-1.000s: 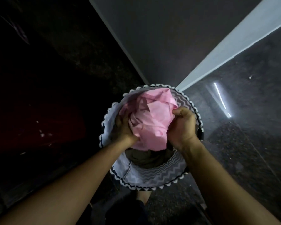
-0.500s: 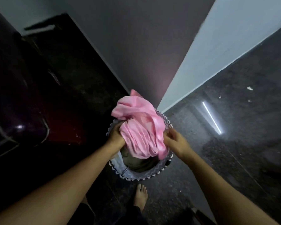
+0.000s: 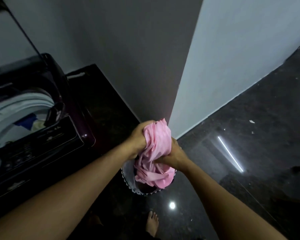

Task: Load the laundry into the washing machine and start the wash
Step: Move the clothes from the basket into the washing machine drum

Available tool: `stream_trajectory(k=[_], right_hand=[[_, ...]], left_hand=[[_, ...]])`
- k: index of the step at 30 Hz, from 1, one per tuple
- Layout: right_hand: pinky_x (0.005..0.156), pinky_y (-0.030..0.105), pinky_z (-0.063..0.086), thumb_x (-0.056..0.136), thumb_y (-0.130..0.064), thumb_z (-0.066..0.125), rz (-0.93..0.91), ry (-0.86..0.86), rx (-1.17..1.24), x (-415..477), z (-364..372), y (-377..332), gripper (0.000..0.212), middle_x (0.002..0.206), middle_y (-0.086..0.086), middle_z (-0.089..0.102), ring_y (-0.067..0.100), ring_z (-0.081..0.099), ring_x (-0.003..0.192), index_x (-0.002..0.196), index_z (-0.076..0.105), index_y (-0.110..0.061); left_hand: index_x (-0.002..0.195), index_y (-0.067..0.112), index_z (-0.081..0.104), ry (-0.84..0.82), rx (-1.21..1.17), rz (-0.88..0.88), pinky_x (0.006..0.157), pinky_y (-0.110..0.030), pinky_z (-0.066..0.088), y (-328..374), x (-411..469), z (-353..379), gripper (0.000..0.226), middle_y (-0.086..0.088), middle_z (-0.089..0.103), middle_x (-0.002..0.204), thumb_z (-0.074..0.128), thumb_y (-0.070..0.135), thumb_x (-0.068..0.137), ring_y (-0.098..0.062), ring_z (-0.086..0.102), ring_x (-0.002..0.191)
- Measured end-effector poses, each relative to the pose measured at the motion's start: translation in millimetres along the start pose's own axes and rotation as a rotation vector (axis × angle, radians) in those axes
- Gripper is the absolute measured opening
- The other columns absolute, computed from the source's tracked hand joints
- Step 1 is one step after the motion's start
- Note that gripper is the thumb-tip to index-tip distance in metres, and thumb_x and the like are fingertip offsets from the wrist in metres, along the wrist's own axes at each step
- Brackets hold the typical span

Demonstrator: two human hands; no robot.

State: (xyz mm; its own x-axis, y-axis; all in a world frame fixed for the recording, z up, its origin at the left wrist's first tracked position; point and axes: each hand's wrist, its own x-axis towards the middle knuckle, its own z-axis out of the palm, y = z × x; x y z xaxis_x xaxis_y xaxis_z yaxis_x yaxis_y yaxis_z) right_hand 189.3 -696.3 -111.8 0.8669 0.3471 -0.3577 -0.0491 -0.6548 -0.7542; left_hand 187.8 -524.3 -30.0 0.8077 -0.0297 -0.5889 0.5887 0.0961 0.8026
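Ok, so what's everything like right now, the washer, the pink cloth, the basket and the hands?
Washing machine: lid up, clothes already in the drum.
Pink cloth: bunched up, lifted, lower end hanging over the basket.
Laundry basket: upright on the floor, top open.
Left hand: grips the cloth's top.
Right hand: grips the cloth lower down.

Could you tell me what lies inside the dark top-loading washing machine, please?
Crumpled blue cloth and a pale yellowish garment lie in its white drum; the black control panel hides the rest.
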Motion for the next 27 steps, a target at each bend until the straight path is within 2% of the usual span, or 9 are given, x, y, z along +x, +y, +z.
stream_trajectory(k=[2, 5, 7, 11, 14, 17, 20, 23, 27], right_hand=[[0.096, 0.04, 0.056, 0.062, -0.048, 0.091, 0.071, 0.048, 0.105, -6.8, -12.7, -16.4, 0.076, 0.13, -0.004, 0.062, 0.017, 0.064, 0.114, 0.129, 0.057, -0.038], [0.085, 0.037, 0.059, 0.083, -0.005, 0.067, 0.114, 0.063, 0.31, -12.7, -33.2, -43.8, 0.031, 0.107, 0.005, 0.074, 0.028, 0.07, 0.101, 0.112, 0.07, -0.015], [0.08, 0.031, 0.059, 0.085, 0.002, 0.055, 0.091, 0.113, 0.427, -19.3, -46.4, -64.8, 0.035, 0.108, 0.005, 0.074, 0.025, 0.071, 0.101, 0.112, 0.07, -0.014], [0.072, 0.019, 0.054, 0.087, 0.005, 0.046, 0.029, 0.202, 0.533, -24.8, -74.0, -97.9, 0.045, 0.107, -0.005, 0.071, 0.01, 0.067, 0.097, 0.119, 0.065, -0.019], [0.082, 0.033, 0.056, 0.079, -0.008, 0.057, -0.053, 0.282, 0.455, -26.8, -100.1, -123.8, 0.044, 0.114, 0.002, 0.072, 0.024, 0.067, 0.106, 0.121, 0.067, -0.015], [0.09, 0.042, 0.055, 0.078, -0.012, 0.059, -0.172, 0.39, 0.349, -30.8, -124.9, -161.0, 0.044, 0.115, 0.002, 0.07, 0.029, 0.065, 0.106, 0.121, 0.065, -0.021], [0.091, 0.044, 0.056, 0.079, -0.011, 0.054, -0.304, 0.422, 0.268, -39.8, -149.3, -206.6, 0.049, 0.116, -0.007, 0.069, 0.023, 0.066, 0.105, 0.124, 0.062, -0.029], [0.088, 0.045, 0.06, 0.075, -0.017, 0.049, -0.418, 0.395, 0.319, -48.3, -163.3, -248.8, 0.055, 0.116, -0.008, 0.072, 0.018, 0.069, 0.104, 0.127, 0.062, -0.031], [0.086, 0.047, 0.062, 0.069, -0.016, 0.062, -0.465, 0.275, 0.33, -52.0, -167.1, -284.7, 0.047, 0.11, 0.009, 0.073, 0.025, 0.071, 0.101, 0.116, 0.064, -0.015]], left_hand=[[0.089, 0.009, 0.074, 0.049, -0.014, 0.086, 0.064, -0.022, 0.054, 24.1, -20.7, 3.6, 0.024, -0.005, 0.073, 0.081, 0.058, 0.025, 0.098, -0.019, 0.069, 0.075], [0.105, 0.012, 0.07, -0.007, 0.064, 0.319, 0.075, -0.025, 0.057, 48.8, -45.0, -10.0, 0.015, 0.002, 0.076, 0.09, 0.058, 0.011, 0.096, -0.012, 0.071, 0.083], [0.111, 0.014, 0.069, -0.019, 0.149, 0.436, 0.082, -0.027, 0.055, 65.3, -55.2, -23.4, 0.023, 0.0, 0.075, 0.1, 0.063, 0.012, 0.088, -0.011, 0.069, 0.091], [0.125, 0.022, 0.061, -0.01, 0.38, 0.468, 0.087, -0.022, 0.053, 92.6, -74.2, -51.4, 0.057, 0.001, 0.07, 0.117, 0.064, -0.013, 0.081, -0.011, 0.065, 0.106], [0.139, 0.023, 0.051, 0.167, 0.399, 0.516, 0.078, -0.022, 0.05, 111.1, -86.0, -64.3, 0.071, -0.006, 0.061, 0.131, 0.057, -0.016, 0.08, -0.013, 0.061, 0.108], [0.144, 0.028, 0.043, 0.208, 0.273, 0.683, 0.085, -0.025, 0.05, 140.1, -100.9, -60.8, 0.069, -0.001, 0.056, 0.139, 0.063, 0.003, 0.083, -0.014, 0.06, 0.114], [0.146, 0.024, 0.042, 0.044, 0.461, 0.68, 0.092, -0.015, 0.05, 157.5, -116.1, -48.5, 0.08, 0.009, 0.061, 0.134, 0.083, 0.025, 0.077, -0.002, 0.061, 0.118], [0.135, 0.022, 0.058, -0.042, 0.536, 0.581, 0.091, -0.012, 0.05, 149.0, -114.8, -32.5, 0.07, 0.008, 0.067, 0.127, 0.089, 0.029, 0.073, -0.002, 0.064, 0.114], [0.113, 0.021, 0.068, 0.181, 0.246, 0.588, 0.079, -0.014, 0.056, 152.3, -100.2, -5.2, 0.048, 0.009, 0.073, 0.103, 0.09, 0.025, 0.069, -0.003, 0.07, 0.093]])
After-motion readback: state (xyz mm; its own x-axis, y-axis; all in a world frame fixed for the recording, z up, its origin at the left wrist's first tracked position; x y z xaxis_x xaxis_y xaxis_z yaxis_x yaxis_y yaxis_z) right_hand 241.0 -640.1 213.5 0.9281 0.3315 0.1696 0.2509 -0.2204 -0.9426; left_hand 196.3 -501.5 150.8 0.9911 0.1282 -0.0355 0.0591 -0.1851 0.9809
